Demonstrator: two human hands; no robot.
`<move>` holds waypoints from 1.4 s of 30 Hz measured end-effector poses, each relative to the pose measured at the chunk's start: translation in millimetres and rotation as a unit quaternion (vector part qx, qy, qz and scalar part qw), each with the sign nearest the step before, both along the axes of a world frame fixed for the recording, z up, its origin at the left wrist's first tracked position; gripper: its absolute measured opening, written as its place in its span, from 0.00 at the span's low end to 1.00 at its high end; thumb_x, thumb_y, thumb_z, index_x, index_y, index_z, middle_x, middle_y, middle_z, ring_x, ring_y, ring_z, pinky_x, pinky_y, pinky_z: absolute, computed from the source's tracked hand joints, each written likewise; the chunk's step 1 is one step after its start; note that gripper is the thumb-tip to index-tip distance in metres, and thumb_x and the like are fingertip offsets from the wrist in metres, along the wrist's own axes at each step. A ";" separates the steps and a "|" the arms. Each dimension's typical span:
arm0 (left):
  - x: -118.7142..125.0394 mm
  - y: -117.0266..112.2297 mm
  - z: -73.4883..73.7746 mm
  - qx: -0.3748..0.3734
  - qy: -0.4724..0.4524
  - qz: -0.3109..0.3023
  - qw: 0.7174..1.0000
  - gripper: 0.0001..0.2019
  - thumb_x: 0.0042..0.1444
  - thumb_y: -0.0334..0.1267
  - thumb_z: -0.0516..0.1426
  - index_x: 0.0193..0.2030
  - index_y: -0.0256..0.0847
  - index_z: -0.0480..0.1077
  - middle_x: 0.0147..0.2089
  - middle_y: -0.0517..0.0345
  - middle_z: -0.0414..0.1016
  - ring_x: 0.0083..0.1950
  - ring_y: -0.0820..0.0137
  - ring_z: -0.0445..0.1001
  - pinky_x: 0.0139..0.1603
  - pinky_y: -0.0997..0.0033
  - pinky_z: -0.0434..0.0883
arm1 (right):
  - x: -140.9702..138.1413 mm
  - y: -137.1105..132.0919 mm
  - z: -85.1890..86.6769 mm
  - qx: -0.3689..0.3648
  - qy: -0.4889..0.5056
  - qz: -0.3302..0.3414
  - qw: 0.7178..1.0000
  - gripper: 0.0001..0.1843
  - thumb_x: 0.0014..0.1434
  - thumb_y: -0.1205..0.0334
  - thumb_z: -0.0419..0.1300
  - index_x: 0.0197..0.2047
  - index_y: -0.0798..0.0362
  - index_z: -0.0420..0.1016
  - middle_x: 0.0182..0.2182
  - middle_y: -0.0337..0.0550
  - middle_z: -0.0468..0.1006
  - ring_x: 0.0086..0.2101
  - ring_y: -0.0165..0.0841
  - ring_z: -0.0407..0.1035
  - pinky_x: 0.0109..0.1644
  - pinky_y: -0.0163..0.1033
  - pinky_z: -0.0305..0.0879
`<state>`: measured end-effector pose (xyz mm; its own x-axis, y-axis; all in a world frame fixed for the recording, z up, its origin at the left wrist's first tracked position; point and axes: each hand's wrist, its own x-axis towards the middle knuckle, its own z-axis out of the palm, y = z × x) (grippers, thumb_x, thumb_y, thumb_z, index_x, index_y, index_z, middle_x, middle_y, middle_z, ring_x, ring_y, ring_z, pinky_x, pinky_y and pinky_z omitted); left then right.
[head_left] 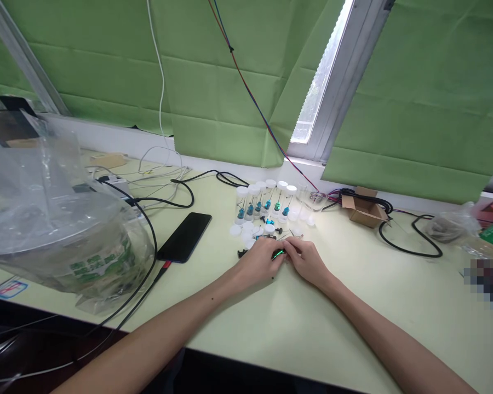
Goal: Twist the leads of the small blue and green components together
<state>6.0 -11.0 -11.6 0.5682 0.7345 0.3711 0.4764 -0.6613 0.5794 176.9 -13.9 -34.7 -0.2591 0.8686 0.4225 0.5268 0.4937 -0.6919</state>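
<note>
My left hand [263, 256] and my right hand [307, 260] meet at the fingertips low over the table, both with curled fingers. A small dark piece with a shiny green edge [278, 254] shows under the fingers of my left hand. Whatever is pinched between the right fingertips is too small to make out. Just beyond my hands lie loose white caps [248, 229], small black parts [278, 231] and a small blue part [270, 221]. Behind them several clear vials [259, 201] with white lids stand in a row, each with a blue or green piece inside.
A black phone [185, 236] with a cable plugged in lies to the left. Further left stands a large container wrapped in clear plastic [102, 235]. An open cardboard box [365, 210] and black cables [411, 253] are at the back right. Green blinds [238, 87] hang behind the table [271, 334].
</note>
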 end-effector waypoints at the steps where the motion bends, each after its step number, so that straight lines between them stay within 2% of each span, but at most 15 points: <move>1: 0.2 -0.1 0.8 0.002 -0.007 0.001 1.000 0.10 0.59 0.30 0.52 0.31 0.38 0.75 0.26 0.58 0.72 0.27 0.72 0.63 0.29 0.71 0.57 | 0.2 0.4 -0.5 -0.006 0.021 -0.006 1.000 0.17 0.68 0.54 0.50 0.31 0.51 0.69 0.22 0.36 0.70 0.24 0.30 0.63 0.30 0.36 0.60; 4: 0.4 0.1 2.1 0.005 -0.012 0.001 1.000 0.09 0.59 0.30 0.53 0.34 0.38 0.75 0.28 0.57 0.73 0.28 0.72 0.65 0.31 0.71 0.59 | 0.4 1.0 -1.1 -0.021 0.069 -0.014 0.997 0.14 0.67 0.51 0.52 0.36 0.52 0.71 0.22 0.36 0.71 0.23 0.30 0.65 0.29 0.35 0.62; 10: 0.5 0.8 1.2 0.002 -0.002 0.005 1.000 0.09 0.60 0.31 0.52 0.33 0.38 0.74 0.28 0.57 0.72 0.29 0.71 0.65 0.31 0.71 0.59 | -0.5 -0.3 0.4 -0.023 0.075 -0.027 0.997 0.17 0.67 0.50 0.52 0.32 0.52 0.71 0.19 0.34 0.68 0.20 0.29 0.62 0.27 0.35 0.61; 17: 0.3 0.6 1.2 -0.005 -0.019 0.014 1.000 0.09 0.59 0.32 0.53 0.31 0.38 0.73 0.27 0.57 0.72 0.29 0.71 0.65 0.30 0.71 0.58 | -2.1 -2.1 1.1 -0.008 0.074 -0.019 0.997 0.19 0.67 0.49 0.51 0.31 0.51 0.69 0.19 0.35 0.69 0.20 0.29 0.63 0.27 0.35 0.62; 26: 0.9 -0.3 6.9 -0.030 -0.042 0.033 0.998 0.10 0.60 0.34 0.53 0.36 0.38 0.76 0.30 0.57 0.76 0.30 0.71 0.66 0.32 0.72 0.61 | 0.3 -1.7 -0.6 -0.014 0.111 0.011 0.994 0.16 0.68 0.51 0.51 0.41 0.53 0.74 0.24 0.39 0.72 0.22 0.30 0.64 0.26 0.35 0.62; 35: 0.6 -1.8 4.8 -0.002 -0.054 0.009 0.998 0.10 0.61 0.32 0.52 0.40 0.39 0.76 0.36 0.56 0.78 0.34 0.70 0.70 0.36 0.72 0.62 | 0.0 -3.0 4.2 0.004 0.090 -0.008 0.996 0.16 0.68 0.52 0.52 0.33 0.52 0.70 0.19 0.34 0.66 0.20 0.28 0.59 0.26 0.34 0.58; 39: 1.4 -2.3 4.3 0.006 -0.047 0.006 0.999 0.10 0.62 0.32 0.52 0.40 0.38 0.76 0.34 0.56 0.77 0.32 0.71 0.69 0.35 0.71 0.62 | 0.4 -1.6 3.4 0.021 0.066 -0.034 0.997 0.18 0.67 0.53 0.52 0.29 0.52 0.68 0.18 0.33 0.64 0.20 0.27 0.56 0.26 0.34 0.55; 42: 1.7 -2.5 4.9 0.006 -0.034 -0.002 0.999 0.10 0.62 0.32 0.52 0.40 0.38 0.76 0.33 0.56 0.77 0.32 0.71 0.68 0.34 0.71 0.61 | 1.6 0.5 2.0 0.041 0.041 -0.059 0.997 0.21 0.66 0.52 0.52 0.23 0.53 0.63 0.18 0.33 0.60 0.21 0.26 0.53 0.26 0.33 0.53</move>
